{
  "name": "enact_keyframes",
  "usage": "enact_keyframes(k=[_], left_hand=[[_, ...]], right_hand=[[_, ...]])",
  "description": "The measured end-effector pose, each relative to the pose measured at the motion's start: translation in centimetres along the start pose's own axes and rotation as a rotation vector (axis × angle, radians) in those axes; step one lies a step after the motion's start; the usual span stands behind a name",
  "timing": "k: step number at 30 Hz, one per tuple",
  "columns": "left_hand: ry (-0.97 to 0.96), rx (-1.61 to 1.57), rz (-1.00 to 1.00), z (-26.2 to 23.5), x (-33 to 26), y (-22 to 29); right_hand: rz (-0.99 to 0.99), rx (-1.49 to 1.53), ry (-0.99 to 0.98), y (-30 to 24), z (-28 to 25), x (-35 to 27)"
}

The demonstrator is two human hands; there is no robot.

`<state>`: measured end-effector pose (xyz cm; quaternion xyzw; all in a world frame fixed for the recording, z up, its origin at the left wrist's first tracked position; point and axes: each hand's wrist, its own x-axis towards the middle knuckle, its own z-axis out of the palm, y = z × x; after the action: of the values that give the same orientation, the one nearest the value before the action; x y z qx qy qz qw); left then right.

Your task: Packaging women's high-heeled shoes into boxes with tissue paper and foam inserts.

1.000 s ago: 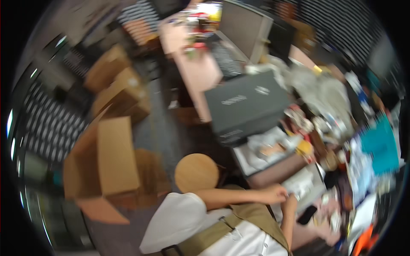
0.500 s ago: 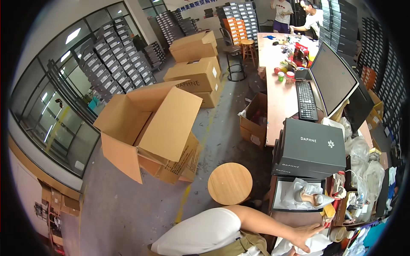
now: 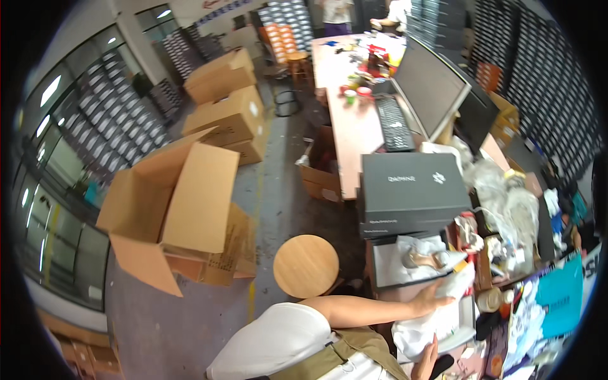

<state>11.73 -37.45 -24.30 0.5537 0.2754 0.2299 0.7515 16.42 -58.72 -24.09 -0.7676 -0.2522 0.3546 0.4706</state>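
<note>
The view has swung since a second ago. Then it was blurred and tilted over the cluttered tabletop (image 3: 352,130); now it is steady, with the big open cardboard box (image 3: 190,202) on the floor far out to the left of the fingers. Over the same time the left hand (image 3: 436,296) has travelled across the body. Half a second ago it was at the lower edge of the view, and now it rests on the bundle of white wrapping paper (image 3: 418,332). That suggests the work has moved on from reaching to handling the paper.

The stack of black boxes (image 3: 411,193) stands beyond the fingers. The round wooden stool (image 3: 306,266) is off to their left, beside the forearm. The open shoe box (image 3: 385,269) lies just beyond the fingertips, with a pale high-heeled shoe (image 3: 425,258) lying on its side on crumpled tissue inside it.

The wrapping paper is loose, creased and puffed up. It lies directly under the left fingers (image 3: 447,289), which are stretched out and apart, flat on it rather than closed around it. The right hand (image 3: 426,362) comes up below the paper at its near edge. Whether its fingers grip anything I cannot tell.
</note>
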Motion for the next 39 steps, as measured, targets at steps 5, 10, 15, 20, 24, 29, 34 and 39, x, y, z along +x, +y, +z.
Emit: enact_keyframes(k=[5,10,15,20,24,29,34,39], left_hand=[[0.072,-0.419,-0.106,0.0,-0.3,1.1],[-0.090,-0.452,-0.212,-1.2,-0.8,4.7],[0.084,-0.210,0.016,1.2,-1.9,1.3],[0.207,-0.540,-0.193,0.7,0.3,0.3],[-0.117,-0.905,-0.207,-5.1,0.5,3.6],[-0.236,-0.993,-0.237,-3.2,-0.3,3.5],[-0.206,-0.879,-0.274,-2.1,1.6,1.6],[-0.080,-0.967,-0.198,-4.3,6.8,8.6]], right_hand=[[-0.238,0.181,0.417,-0.1,1.9,-0.5],[-0.164,-0.063,0.448,0.7,0.3,0.7],[-0.144,-0.143,0.524,-1.5,2.0,2.1],[-0.256,0.410,0.158,-7.4,5.9,-0.5],[-0.059,0.641,0.445,-4.7,1.9,-0.1],[-0.079,1.348,0.135,-3.0,1.3,0.1],[-0.231,0.799,0.312,-1.9,-0.5,-1.3],[-0.009,0.701,0.689,0.5,-6.1,-5.3]])
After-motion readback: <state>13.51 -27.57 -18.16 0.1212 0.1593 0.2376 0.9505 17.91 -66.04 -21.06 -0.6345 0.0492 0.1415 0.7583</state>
